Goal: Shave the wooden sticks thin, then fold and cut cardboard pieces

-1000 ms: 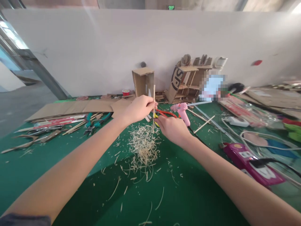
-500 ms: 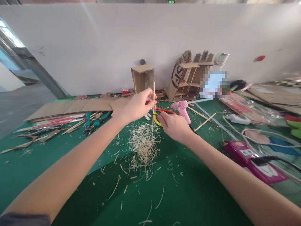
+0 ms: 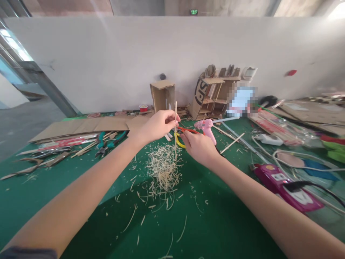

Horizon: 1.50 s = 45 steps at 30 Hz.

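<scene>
My left hand (image 3: 161,124) is closed, pinching a thin wooden stick (image 3: 176,108) upright between thumb and fingers. The stick's lower end points down at a loose heap of pale wood shavings (image 3: 163,169) on the green tabletop. Just right of the stick, my right hand (image 3: 199,145) is closed around a small dark blade, mostly hidden by the fingers, with its tip close to the stick. Behind that hand, partly covered, is a tool with one yellow and one orange-red handle (image 3: 180,142). A pink glue gun (image 3: 207,129) lies just beyond the right hand.
Cardboard sheets (image 3: 88,126), teal-handled pliers (image 3: 101,142) and sticks lie on the left. An open cardboard box (image 3: 163,86) and a cardboard shelf (image 3: 201,95) stand against the wall. On the right are a purple power strip (image 3: 288,187), cables and bagged sticks (image 3: 280,129).
The view has tilted up slightly, so everything sits a little lower in the picture. Both hands keep their grips beside the upright stick.
</scene>
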Each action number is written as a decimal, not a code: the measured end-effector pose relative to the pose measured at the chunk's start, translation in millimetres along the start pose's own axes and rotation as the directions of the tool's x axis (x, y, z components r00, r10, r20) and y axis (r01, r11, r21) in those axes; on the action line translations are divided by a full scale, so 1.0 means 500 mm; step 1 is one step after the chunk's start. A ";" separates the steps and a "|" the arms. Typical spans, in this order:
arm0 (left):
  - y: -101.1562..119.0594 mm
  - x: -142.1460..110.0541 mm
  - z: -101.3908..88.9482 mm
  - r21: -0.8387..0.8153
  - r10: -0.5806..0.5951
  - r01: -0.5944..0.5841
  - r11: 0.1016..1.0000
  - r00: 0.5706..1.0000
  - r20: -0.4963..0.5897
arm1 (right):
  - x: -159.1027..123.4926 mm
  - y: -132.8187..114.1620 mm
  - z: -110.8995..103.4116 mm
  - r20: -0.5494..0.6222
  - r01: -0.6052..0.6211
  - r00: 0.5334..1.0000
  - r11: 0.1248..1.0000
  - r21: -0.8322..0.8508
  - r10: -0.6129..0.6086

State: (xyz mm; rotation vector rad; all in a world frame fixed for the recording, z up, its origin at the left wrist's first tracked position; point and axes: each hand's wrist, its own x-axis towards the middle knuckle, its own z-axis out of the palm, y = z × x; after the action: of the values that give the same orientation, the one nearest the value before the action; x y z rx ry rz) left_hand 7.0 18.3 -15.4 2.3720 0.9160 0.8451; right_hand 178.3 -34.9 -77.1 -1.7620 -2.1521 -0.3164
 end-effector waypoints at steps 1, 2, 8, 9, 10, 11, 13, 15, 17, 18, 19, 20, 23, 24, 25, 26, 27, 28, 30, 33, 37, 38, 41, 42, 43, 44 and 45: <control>-0.001 0.000 -0.001 -0.004 -0.009 0.009 1.000 1.000 0.003 | 0.000 0.000 0.001 0.029 0.002 1.000 1.000 0.011 -0.003; -0.001 0.000 -0.001 -0.007 -0.019 0.020 1.000 1.000 0.007 | 0.000 0.000 0.002 0.055 0.008 0.998 1.000 0.021 -0.009; 0.004 -0.001 -0.004 -0.009 -0.052 0.052 0.999 0.999 0.012 | -0.002 0.005 -0.003 0.104 0.023 0.994 0.998 0.058 -0.029; 0.006 -0.001 -0.004 -0.013 -0.053 0.053 0.998 0.999 0.013 | -0.002 0.004 -0.004 0.095 0.017 0.995 0.998 0.053 -0.022; 0.007 -0.002 -0.003 -0.017 -0.052 0.053 0.998 0.998 0.016 | -0.001 0.003 -0.005 0.079 0.010 0.997 0.999 0.045 -0.014; 0.008 -0.002 -0.003 -0.019 -0.048 0.049 0.999 0.999 0.019 | -0.001 0.002 -0.005 0.060 0.006 0.998 0.999 0.034 -0.008; 0.008 -0.003 -0.002 -0.011 -0.033 0.034 0.999 0.999 0.016 | 0.001 0.001 -0.005 0.032 0.004 0.999 1.000 0.012 -0.004; 0.008 -0.003 -0.002 -0.001 -0.021 0.021 1.000 1.000 0.008 | 0.001 0.001 -0.006 0.040 0.011 0.999 1.000 -0.008 -0.010; 0.006 -0.003 -0.001 -0.004 -0.022 0.022 1.000 1.000 0.010 | 0.002 0.003 -0.008 0.068 0.026 0.997 1.000 -0.010 -0.025; 0.006 -0.002 0.000 -0.012 -0.023 0.024 1.000 1.000 0.015 | 0.003 0.005 -0.010 0.081 0.033 0.996 0.999 -0.003 -0.033; 0.006 -0.002 0.000 -0.019 -0.025 0.025 1.000 1.000 0.019 | 0.004 0.007 -0.012 0.093 0.041 0.995 0.999 0.011 -0.042; 0.006 -0.002 0.001 -0.022 -0.026 0.027 0.999 0.999 0.021 | 0.005 0.009 -0.014 0.102 0.048 0.993 0.998 0.029 -0.051; 0.006 -0.001 0.001 -0.022 -0.032 0.032 0.999 0.999 0.023 | 0.008 0.015 -0.015 0.116 0.065 0.990 0.994 0.093 -0.075; 0.006 -0.001 0.001 -0.023 -0.033 0.034 0.999 0.999 0.026 | 0.008 0.016 -0.014 0.118 0.068 0.990 0.991 0.113 -0.082; 0.006 -0.001 0.000 -0.027 -0.034 0.035 0.999 0.999 0.030 | 0.008 0.015 -0.011 0.128 0.083 0.987 0.988 0.131 -0.100; 0.007 -0.001 -0.001 -0.034 -0.035 0.036 0.999 0.999 0.037 | 0.006 0.014 -0.008 0.147 0.110 0.981 0.983 0.146 -0.131; 0.007 -0.001 -0.003 -0.043 -0.039 0.041 0.998 0.998 0.041 | 0.004 0.012 -0.004 0.171 0.146 0.970 0.977 0.156 -0.172; 0.008 -0.002 -0.004 -0.055 -0.047 0.049 0.997 0.998 0.045 | 0.001 0.009 0.000 0.194 0.185 0.957 0.969 0.162 -0.215; 0.011 -0.003 -0.006 -0.077 -0.066 0.071 0.995 0.996 0.055 | -0.002 0.004 0.005 0.209 0.245 0.938 0.956 0.159 -0.275; 0.014 -0.004 -0.007 -0.110 -0.081 0.088 0.990 0.994 0.071 | 0.002 0.003 0.000 0.133 0.209 0.964 0.967 0.147 -0.228; 0.015 -0.003 -0.005 -0.112 -0.052 0.062 0.992 0.995 0.090 | 0.016 0.014 -0.013 0.046 0.083 0.995 0.988 0.129 -0.090; 0.014 -0.003 -0.004 -0.108 -0.046 0.056 0.993 0.994 0.095 | 0.018 0.016 -0.014 0.034 0.075 0.996 0.990 0.124 -0.080; 0.013 -0.002 -0.003 -0.108 -0.040 0.052 0.993 0.993 0.110 | 0.020 0.017 -0.014 0.024 0.090 0.995 0.992 0.089 -0.093; 0.012 -0.002 -0.003 -0.108 -0.040 0.052 0.993 0.993 0.111 | 0.020 0.015 -0.015 0.025 0.094 0.995 0.993 0.074 -0.096; 0.011 -0.002 -0.003 -0.107 -0.039 0.051 0.993 0.993 0.109 | 0.020 0.014 -0.015 0.027 0.095 0.995 0.994 0.060 -0.097; 0.011 -0.002 -0.003 -0.106 -0.038 0.050 0.993 0.994 0.105 | 0.019 0.012 -0.015 0.028 0.092 0.995 0.995 0.048 -0.093; 0.010 -0.002 -0.002 -0.105 -0.039 0.049 0.993 0.994 0.101 | 0.017 0.009 -0.015 0.029 0.085 0.996 0.996 0.038 -0.086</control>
State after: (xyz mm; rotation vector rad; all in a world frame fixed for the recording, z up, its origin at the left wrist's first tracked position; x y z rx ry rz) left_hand 7.7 14.2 -12.0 2.2713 0.8583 0.7338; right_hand 182.4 -29.1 -66.9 -1.6680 -2.2445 -0.2706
